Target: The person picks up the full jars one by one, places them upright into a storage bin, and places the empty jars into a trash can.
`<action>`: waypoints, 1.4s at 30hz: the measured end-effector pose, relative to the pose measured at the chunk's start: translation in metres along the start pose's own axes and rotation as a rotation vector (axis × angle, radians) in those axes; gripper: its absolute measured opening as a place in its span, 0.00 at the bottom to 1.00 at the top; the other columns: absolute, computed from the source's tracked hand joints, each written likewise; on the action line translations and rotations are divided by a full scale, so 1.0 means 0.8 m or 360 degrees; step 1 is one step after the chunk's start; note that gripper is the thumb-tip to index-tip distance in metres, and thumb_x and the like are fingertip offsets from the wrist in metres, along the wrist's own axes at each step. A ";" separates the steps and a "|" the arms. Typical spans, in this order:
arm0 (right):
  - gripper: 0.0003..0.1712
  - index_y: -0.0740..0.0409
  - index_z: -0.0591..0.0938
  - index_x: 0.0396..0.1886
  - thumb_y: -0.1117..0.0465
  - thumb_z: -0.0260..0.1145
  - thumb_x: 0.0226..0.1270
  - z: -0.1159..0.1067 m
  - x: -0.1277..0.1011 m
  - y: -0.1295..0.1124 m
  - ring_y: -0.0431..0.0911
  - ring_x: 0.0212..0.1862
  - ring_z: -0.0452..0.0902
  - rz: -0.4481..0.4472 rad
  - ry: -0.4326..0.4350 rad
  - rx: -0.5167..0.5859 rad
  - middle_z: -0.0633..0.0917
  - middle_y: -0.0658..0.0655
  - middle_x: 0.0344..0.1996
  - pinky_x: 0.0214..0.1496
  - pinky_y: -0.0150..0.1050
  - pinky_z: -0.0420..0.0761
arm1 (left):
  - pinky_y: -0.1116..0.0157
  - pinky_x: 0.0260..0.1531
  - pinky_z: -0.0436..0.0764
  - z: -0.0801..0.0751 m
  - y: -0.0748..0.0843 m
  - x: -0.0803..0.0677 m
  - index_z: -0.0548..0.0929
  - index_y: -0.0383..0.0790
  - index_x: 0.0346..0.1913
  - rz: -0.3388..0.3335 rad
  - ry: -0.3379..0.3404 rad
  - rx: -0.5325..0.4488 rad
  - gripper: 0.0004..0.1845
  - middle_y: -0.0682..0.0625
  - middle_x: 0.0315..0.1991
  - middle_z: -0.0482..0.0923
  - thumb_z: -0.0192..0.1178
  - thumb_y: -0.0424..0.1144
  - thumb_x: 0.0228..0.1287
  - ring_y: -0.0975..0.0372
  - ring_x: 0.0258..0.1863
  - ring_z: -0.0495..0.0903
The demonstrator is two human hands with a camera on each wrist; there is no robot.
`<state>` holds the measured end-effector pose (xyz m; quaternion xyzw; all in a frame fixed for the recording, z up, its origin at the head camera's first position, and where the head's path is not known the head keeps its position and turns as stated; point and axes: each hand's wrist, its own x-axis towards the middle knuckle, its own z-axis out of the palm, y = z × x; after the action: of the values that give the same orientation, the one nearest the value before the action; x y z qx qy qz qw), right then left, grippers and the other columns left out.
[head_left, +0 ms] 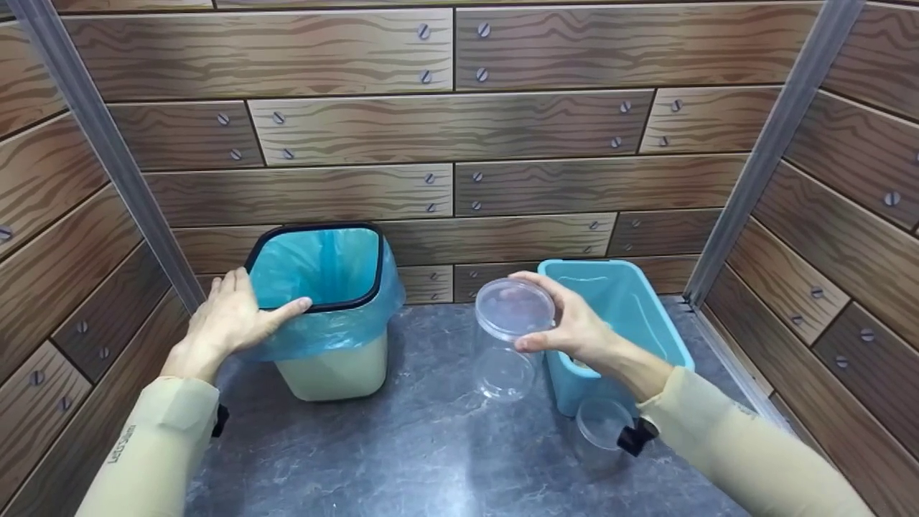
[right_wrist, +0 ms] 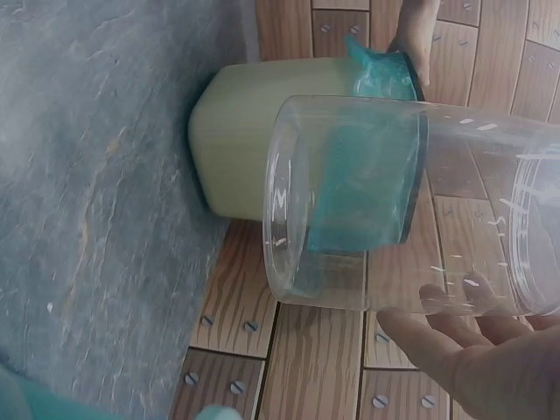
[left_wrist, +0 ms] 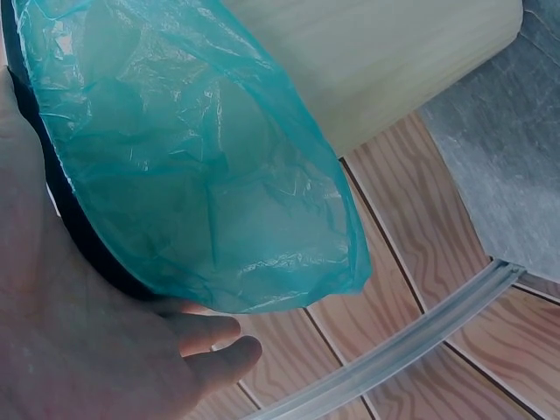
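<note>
**Clear jar in hand, bin held steady**

Right hand (head_left: 578,330) has its fingers and thumb curled round the top of a clear plastic jar (head_left: 506,341), lid end up; from the right wrist view it looks lifted clear of the grey countertop (head_left: 431,445), roughly mid-surface, between the two bins. Left hand (head_left: 233,316) lies over the near left corner of the waste bin (head_left: 330,309), fingers pretty straight, thumb pressing on the black rim over the teal liner (left_wrist: 210,166). That bin sits toward the back left of the surface.

My take on doing this well: keep the grip up by the lid, since the smooth walls look slippery, and keep the left hand pressing so the light bin can't slide.

Other stuff: a blue tub (head_left: 617,323) at the back right, just behind the right hand, and a second clear jar (head_left: 602,427) at the tub's near end, right under the forearm. That's what I'd worry about clipping with the sleeve. Loose liner plastic bulges out over the rim too.
</note>
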<state>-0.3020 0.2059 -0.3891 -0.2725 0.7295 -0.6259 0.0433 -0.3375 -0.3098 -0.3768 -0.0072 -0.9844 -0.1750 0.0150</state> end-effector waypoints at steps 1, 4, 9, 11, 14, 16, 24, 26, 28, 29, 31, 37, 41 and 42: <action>0.59 0.60 0.70 0.84 0.68 0.88 0.52 0.003 0.004 0.000 0.47 0.65 0.86 0.0005 0.0002 0.0005 0.87 0.54 0.69 0.68 0.40 0.88 | 0.24 0.86 0.50 0.000 -0.001 0.000 0.39 0.16 0.87 -0.0001 0.0001 -0.0001 0.83 0.16 0.88 0.42 0.52 0.91 0.63 0.20 0.87 0.41; 0.58 0.59 0.71 0.84 0.68 0.87 0.52 0.010 0.015 -0.002 0.47 0.64 0.86 0.0016 0.0011 -0.0004 0.87 0.54 0.67 0.67 0.39 0.88 | 0.24 0.86 0.50 0.000 -0.002 0.000 0.39 0.16 0.87 -0.0003 -0.0002 -0.0003 0.83 0.16 0.88 0.42 0.52 0.91 0.63 0.20 0.87 0.41; 0.57 0.61 0.71 0.82 0.66 0.88 0.53 0.019 0.041 -0.008 0.47 0.62 0.87 -0.0022 -0.0003 0.0007 0.88 0.54 0.65 0.65 0.39 0.89 | 0.24 0.86 0.50 0.001 -0.003 0.001 0.39 0.16 0.87 0.0000 -0.0001 -0.0005 0.83 0.16 0.88 0.41 0.52 0.91 0.64 0.20 0.87 0.41; 0.57 0.61 0.71 0.82 0.67 0.88 0.53 0.024 0.054 -0.012 0.47 0.61 0.88 -0.0040 -0.0012 0.0026 0.88 0.55 0.65 0.66 0.39 0.89 | 0.24 0.86 0.50 0.001 -0.004 0.002 0.40 0.16 0.87 0.0004 0.0000 -0.0004 0.82 0.16 0.88 0.42 0.52 0.91 0.64 0.19 0.87 0.41; 0.56 0.59 0.72 0.83 0.69 0.86 0.53 0.032 0.075 -0.020 0.48 0.61 0.88 -0.0044 -0.0001 0.0025 0.88 0.57 0.65 0.66 0.40 0.89 | 0.24 0.86 0.50 0.001 -0.005 0.002 0.40 0.16 0.87 0.0003 0.0000 0.0000 0.82 0.16 0.88 0.41 0.52 0.91 0.64 0.19 0.87 0.41; 0.55 0.58 0.72 0.83 0.70 0.84 0.54 0.038 0.089 -0.027 0.49 0.61 0.88 -0.0044 0.0001 0.0023 0.87 0.60 0.66 0.65 0.40 0.90 | 0.24 0.86 0.50 0.001 -0.005 0.002 0.40 0.16 0.87 0.0001 -0.0003 0.0000 0.82 0.16 0.88 0.41 0.52 0.91 0.64 0.19 0.87 0.41; 0.52 0.56 0.74 0.82 0.68 0.83 0.56 0.057 0.144 -0.062 0.51 0.62 0.85 -0.0115 0.0065 -0.0008 0.85 0.63 0.67 0.67 0.41 0.88 | 0.24 0.86 0.49 0.002 -0.002 -0.001 0.38 0.16 0.87 -0.0005 -0.0007 -0.0010 0.83 0.16 0.88 0.40 0.52 0.91 0.64 0.19 0.87 0.40; 0.52 0.56 0.74 0.82 0.66 0.83 0.56 0.059 0.157 -0.075 0.51 0.63 0.85 -0.0157 0.0078 -0.0008 0.85 0.63 0.67 0.68 0.42 0.88 | 0.23 0.86 0.49 0.001 -0.001 -0.001 0.38 0.16 0.87 -0.0009 -0.0009 -0.0011 0.83 0.16 0.88 0.39 0.52 0.91 0.64 0.19 0.87 0.40; 0.51 0.58 0.74 0.82 0.66 0.82 0.57 0.060 0.171 -0.087 0.52 0.63 0.85 -0.0213 0.0105 -0.0021 0.86 0.64 0.67 0.69 0.44 0.88 | 0.24 0.86 0.49 0.001 0.000 -0.001 0.38 0.16 0.87 -0.0009 -0.0007 -0.0011 0.83 0.16 0.88 0.39 0.52 0.91 0.64 0.20 0.88 0.39; 0.51 0.57 0.74 0.82 0.66 0.82 0.57 0.061 0.178 -0.094 0.52 0.63 0.85 -0.0233 0.0126 -0.0030 0.86 0.64 0.67 0.69 0.45 0.87 | 0.24 0.86 0.49 0.000 0.001 -0.001 0.37 0.17 0.87 -0.0010 -0.0007 -0.0014 0.83 0.16 0.88 0.39 0.52 0.91 0.63 0.20 0.88 0.39; 0.51 0.58 0.74 0.82 0.65 0.83 0.57 0.063 0.192 -0.105 0.53 0.63 0.86 -0.0264 0.0174 -0.0055 0.86 0.64 0.67 0.70 0.46 0.87 | 0.24 0.86 0.49 -0.001 0.002 0.000 0.38 0.17 0.88 -0.0007 -0.0002 -0.0013 0.83 0.16 0.88 0.39 0.52 0.91 0.63 0.20 0.88 0.39; 0.52 0.57 0.72 0.83 0.61 0.86 0.61 0.091 0.230 -0.119 0.54 0.64 0.87 -0.0243 0.0261 -0.0172 0.84 0.65 0.71 0.72 0.46 0.88 | 0.24 0.86 0.49 -0.004 0.001 0.000 0.38 0.17 0.88 -0.0017 0.0010 -0.0003 0.84 0.17 0.88 0.39 0.53 0.92 0.62 0.20 0.88 0.39; 0.53 0.58 0.70 0.84 0.59 0.86 0.63 0.119 0.250 -0.113 0.54 0.66 0.87 -0.0244 0.0272 -0.0151 0.83 0.65 0.72 0.71 0.44 0.88 | 0.24 0.86 0.49 -0.002 0.000 0.001 0.38 0.16 0.87 -0.0015 0.0013 -0.0012 0.84 0.16 0.88 0.39 0.53 0.91 0.62 0.20 0.88 0.39; 0.53 0.58 0.70 0.83 0.59 0.87 0.63 0.125 0.255 -0.110 0.54 0.66 0.86 -0.0249 0.0279 -0.0139 0.82 0.65 0.72 0.71 0.43 0.88 | 0.24 0.86 0.49 -0.001 0.000 0.002 0.38 0.16 0.87 -0.0014 0.0013 -0.0015 0.84 0.16 0.88 0.39 0.53 0.91 0.63 0.20 0.88 0.39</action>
<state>-0.4039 0.0185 -0.2712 -0.2745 0.7336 -0.6163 -0.0815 -0.3387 -0.3099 -0.3760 -0.0021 -0.9835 -0.1798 0.0183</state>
